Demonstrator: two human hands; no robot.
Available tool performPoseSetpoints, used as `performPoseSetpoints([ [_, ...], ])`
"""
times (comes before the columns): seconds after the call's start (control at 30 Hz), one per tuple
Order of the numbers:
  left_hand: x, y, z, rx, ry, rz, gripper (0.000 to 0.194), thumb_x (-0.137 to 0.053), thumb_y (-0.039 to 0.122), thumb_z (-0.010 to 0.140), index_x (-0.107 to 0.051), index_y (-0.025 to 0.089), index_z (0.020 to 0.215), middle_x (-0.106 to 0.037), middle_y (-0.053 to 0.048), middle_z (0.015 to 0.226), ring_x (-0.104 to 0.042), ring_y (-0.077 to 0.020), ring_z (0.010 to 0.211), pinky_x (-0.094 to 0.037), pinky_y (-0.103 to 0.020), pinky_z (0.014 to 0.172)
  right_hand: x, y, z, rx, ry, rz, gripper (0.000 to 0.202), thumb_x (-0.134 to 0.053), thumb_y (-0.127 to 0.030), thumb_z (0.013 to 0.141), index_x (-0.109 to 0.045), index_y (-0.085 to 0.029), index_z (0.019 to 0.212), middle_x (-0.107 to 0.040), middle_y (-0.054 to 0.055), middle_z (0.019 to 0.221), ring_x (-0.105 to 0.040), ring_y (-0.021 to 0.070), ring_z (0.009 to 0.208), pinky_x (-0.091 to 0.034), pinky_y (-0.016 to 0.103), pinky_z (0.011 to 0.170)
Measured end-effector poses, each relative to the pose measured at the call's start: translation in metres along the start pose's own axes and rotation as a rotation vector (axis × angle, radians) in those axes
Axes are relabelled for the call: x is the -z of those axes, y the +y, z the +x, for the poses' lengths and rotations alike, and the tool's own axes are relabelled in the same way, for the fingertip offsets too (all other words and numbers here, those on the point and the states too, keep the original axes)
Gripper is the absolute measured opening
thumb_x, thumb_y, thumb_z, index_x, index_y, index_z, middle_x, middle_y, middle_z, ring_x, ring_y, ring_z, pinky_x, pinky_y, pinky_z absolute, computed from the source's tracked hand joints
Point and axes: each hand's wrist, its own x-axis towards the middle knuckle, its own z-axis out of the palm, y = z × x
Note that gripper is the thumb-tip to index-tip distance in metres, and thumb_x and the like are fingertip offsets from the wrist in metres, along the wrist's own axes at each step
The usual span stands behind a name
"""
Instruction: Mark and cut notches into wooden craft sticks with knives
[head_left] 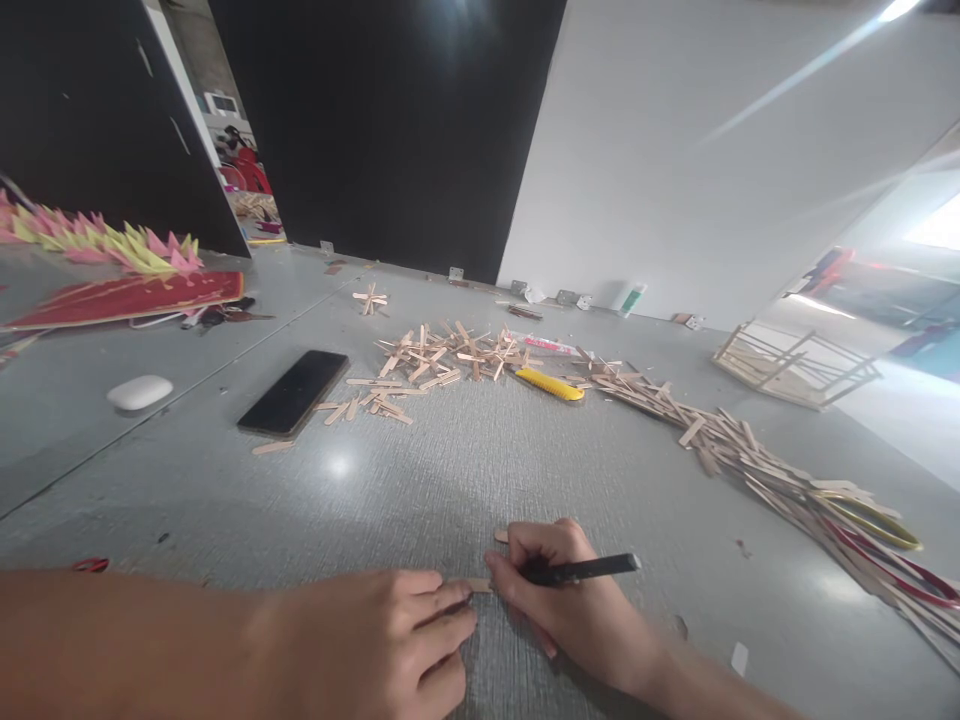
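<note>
My left hand point(412, 635) presses down on the table, its fingertips on one end of a flat wooden craft stick point(481, 586). Between the two hands a short piece of that stick shows; its ends are covered by fingers. My right hand point(562, 600) is closed round a black pen point(592, 569), whose back end points right and whose tip is hidden behind the fingers. Just past the right index finger, the tip of another craft stick point(502, 536) peeks out.
Beyond the hands lie a pile of craft sticks point(420, 352), a yellow utility knife point(550, 384) and a black phone point(295, 393). Long wooden strips point(750, 455) and scissors point(870, 520) run along the right. A white case point(140, 392) sits left; a stick frame point(795, 365) stands back right.
</note>
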Motion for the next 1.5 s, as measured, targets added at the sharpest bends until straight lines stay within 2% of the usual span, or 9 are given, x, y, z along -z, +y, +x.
performPoseSetpoints([
  [0.13, 0.0004, 0.0004, -0.0003, 0.009, 0.009, -0.002, 0.017, -0.057, 0.019, 0.094, -0.072, 0.015, 0.085, -0.080, -0.012, 0.104, -0.074, -0.0253, 0.101, -0.060, -0.034, 0.091, 0.0002, 0.0006, -0.0001, -0.006, 0.004, -0.001, 0.046, -0.063, -0.041, 0.093, -0.037, -0.025, 0.059, -0.037, -0.010, 0.041, -0.037, 0.0052, 0.030, -0.018, 0.018, 0.032],
  [0.33, 0.0016, 0.0000, 0.0000, 0.002, -0.004, -0.008, 0.015, -0.060, 0.020, 0.092, -0.073, 0.015, 0.086, -0.080, -0.013, 0.103, -0.074, -0.0251, 0.103, -0.059, -0.034, 0.090, 0.0023, 0.0015, 0.0013, -0.049, -0.005, 0.030, 0.045, -0.059, -0.048, 0.096, -0.041, -0.024, 0.062, -0.051, -0.005, 0.047, -0.039, 0.0050, 0.031, -0.023, 0.017, 0.032],
  [0.73, 0.0020, -0.0002, 0.0010, 0.004, -0.003, -0.004, 0.021, -0.054, 0.017, 0.095, -0.073, 0.014, 0.087, -0.080, -0.013, 0.104, -0.075, -0.0254, 0.101, -0.060, -0.034, 0.091, 0.0015, -0.0011, 0.0025, -0.061, 0.007, -0.014, 0.043, -0.064, -0.042, 0.092, -0.040, -0.025, 0.061, -0.046, -0.007, 0.044, -0.038, 0.0053, 0.031, -0.022, 0.017, 0.031],
  [1.13, -0.0017, 0.0021, -0.0016, 0.020, -0.001, -0.031, 0.014, -0.062, 0.018, 0.091, -0.074, 0.015, 0.086, -0.080, -0.015, 0.108, -0.075, -0.0264, 0.105, -0.061, -0.036, 0.092, 0.0020, -0.0009, 0.0033, -0.033, 0.020, -0.083, 0.041, -0.057, -0.033, 0.094, -0.035, -0.025, 0.059, -0.042, -0.007, 0.042, -0.038, 0.0058, 0.031, -0.020, 0.018, 0.032],
  [1.37, 0.0002, 0.0019, -0.0009, 0.026, -0.011, -0.034, 0.016, -0.061, 0.020, 0.093, -0.075, 0.016, 0.086, -0.080, -0.014, 0.109, -0.075, -0.0257, 0.105, -0.062, -0.035, 0.090, 0.0044, -0.0006, 0.0036, -0.018, -0.002, -0.107, 0.043, -0.055, -0.033, 0.096, -0.034, -0.025, 0.059, -0.042, -0.008, 0.041, -0.040, 0.0064, 0.029, -0.022, 0.018, 0.031],
  [1.5, -0.0008, 0.0025, -0.0020, 0.037, -0.005, -0.055, 0.013, -0.064, 0.020, 0.092, -0.075, 0.016, 0.088, -0.080, -0.015, 0.111, -0.074, -0.0267, 0.108, -0.062, -0.036, 0.090, 0.0045, -0.0012, 0.0046, -0.006, 0.026, -0.138, 0.044, -0.058, -0.031, 0.093, -0.033, -0.025, 0.058, -0.035, -0.009, 0.043, -0.039, 0.0056, 0.030, -0.021, 0.018, 0.031],
])
